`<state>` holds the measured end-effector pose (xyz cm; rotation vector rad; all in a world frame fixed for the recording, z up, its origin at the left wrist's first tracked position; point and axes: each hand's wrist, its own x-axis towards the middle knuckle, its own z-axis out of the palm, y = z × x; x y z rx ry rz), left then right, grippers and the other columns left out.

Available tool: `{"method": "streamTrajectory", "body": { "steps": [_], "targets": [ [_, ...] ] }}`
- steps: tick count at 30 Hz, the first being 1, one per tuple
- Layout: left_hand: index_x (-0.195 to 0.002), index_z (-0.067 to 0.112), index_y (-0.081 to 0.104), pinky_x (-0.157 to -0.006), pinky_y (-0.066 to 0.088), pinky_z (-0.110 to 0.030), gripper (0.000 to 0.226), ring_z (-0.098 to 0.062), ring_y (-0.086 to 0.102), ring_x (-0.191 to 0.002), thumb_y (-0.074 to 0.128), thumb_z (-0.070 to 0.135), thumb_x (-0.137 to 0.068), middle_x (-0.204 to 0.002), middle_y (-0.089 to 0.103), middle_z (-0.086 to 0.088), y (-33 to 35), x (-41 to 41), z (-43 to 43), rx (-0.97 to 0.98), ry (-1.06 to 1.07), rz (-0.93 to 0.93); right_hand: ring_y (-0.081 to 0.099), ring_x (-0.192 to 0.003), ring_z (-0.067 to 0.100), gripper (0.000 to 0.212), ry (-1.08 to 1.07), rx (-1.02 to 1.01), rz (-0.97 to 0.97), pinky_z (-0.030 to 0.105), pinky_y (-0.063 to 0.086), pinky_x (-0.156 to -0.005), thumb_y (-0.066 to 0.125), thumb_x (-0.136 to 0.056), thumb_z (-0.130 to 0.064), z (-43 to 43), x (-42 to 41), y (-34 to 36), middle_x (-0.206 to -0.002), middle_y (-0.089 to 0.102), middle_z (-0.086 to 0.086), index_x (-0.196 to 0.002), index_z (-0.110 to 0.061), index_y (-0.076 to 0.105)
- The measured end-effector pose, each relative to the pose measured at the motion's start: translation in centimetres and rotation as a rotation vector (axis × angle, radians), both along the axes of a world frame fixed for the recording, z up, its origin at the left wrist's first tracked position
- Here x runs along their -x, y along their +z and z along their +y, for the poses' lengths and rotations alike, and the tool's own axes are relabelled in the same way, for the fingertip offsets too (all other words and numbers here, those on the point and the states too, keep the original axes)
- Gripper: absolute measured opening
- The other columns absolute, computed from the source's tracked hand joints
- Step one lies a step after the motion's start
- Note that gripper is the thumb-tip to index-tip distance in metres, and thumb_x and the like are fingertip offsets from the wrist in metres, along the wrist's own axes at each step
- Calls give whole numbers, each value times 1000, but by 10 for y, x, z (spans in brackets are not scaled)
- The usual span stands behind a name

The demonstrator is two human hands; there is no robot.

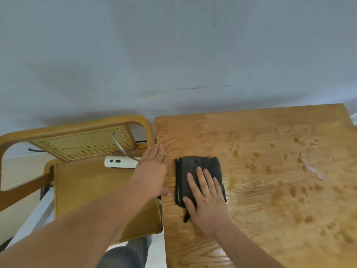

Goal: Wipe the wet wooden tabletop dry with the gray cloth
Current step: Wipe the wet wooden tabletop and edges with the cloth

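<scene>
Head view: right hand (206, 198) pressed flat on the folded gray cloth (196, 164), fingers straight and slightly spread. The cloth lay near the left edge of the tabletop (251, 219), its long axis pointing away from the person. Wet drops (293, 190) lay to the cloth's right. Left hand (152, 171) rested on that edge, fingers straight and together.

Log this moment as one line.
right hand: flat on folded gray cloth | left hand: resting at left edge of table | water drops: right of cloth, not yet wiped
</scene>
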<state>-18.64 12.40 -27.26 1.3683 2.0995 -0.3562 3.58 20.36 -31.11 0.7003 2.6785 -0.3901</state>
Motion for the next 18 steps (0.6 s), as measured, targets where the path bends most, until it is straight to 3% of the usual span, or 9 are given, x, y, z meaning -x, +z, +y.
{"method": "streamTrajectory", "body": {
  "steps": [3, 6, 9, 14, 18],
  "targets": [
    [-161, 2, -2, -127, -8, -45, 136, -32, -15, -156, 67, 80, -72, -168, -15, -19, 1, 2, 5, 38, -4, 17, -6, -157, 20, 69, 16, -5, 8, 43, 1, -125, 23, -102, -64, 54, 24, 3, -171, -4, -2, -162, -35, 7],
    [-160, 1, -3, -127, -6, -48, 136, -34, -13, -156, 69, 77, -74, -168, -13, -21, 2, -3, 9, 75, -22, 44, -16, -155, 17, 72, -169, -10, -23, 40, -9, -125, 22, -100, -68, 123, 72, 2, -170, -13, -3, -161, -38, 0],
    [-160, 1, 0, -127, -5, -48, 134, -35, -14, -156, 69, 76, -74, -168, -12, -22, 2, -5, 11, 90, -21, 72, -18, -155, 20, 72, -305, -17, -60, 45, -8, -126, 18, -101, -65, 153, 112, 1, -170, -17, 0, -162, -34, -4],
    [-161, 1, 0, -127, -7, -47, 136, -34, -16, -156, 70, 77, -72, -168, -14, -21, 1, -8, 10, 120, -14, 54, -18, -155, 25, 69, -299, -48, -18, 47, -7, -126, 11, -104, -58, 113, 101, 1, -169, -17, 6, -162, -25, -8],
    [-160, 1, 1, -127, -8, -46, 138, -33, -15, -156, 70, 78, -70, -168, -14, -22, -1, -5, 10, 83, 1, 41, -18, -155, 25, 67, -105, -54, 1, 48, -5, -125, 16, -106, -54, 41, 45, 4, -169, -16, 7, -162, -24, -6]
  ]
}}
